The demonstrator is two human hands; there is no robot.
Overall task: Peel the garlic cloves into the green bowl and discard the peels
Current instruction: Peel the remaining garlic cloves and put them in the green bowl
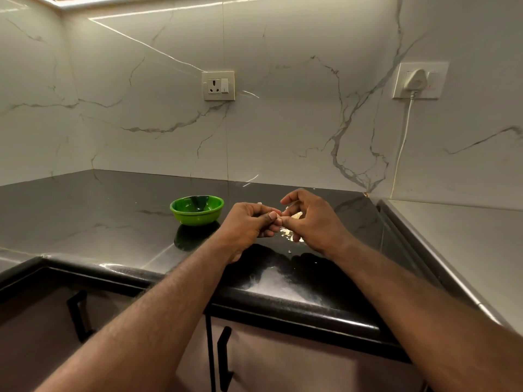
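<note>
Pinching garlic clove (296, 215) between curled fingertips of right hand (312, 222) and left hand (249, 226), above counter (113, 219). Small, light, firm; papery skin brittle, probably slippery once bare. Best gripped at ends, skin torn from tip. Peel scraps (286, 233) under right hand. Green bowl (181, 215) near, beyond left hand; nothing between.

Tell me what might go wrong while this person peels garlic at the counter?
The left hand and right hand pinch the clove over the bare counter, beside the green bowl rather than above it, so a slip could drop it outside. Loose peels lie under the hands, fairly near the front edge, and might scatter or fall off.
</note>
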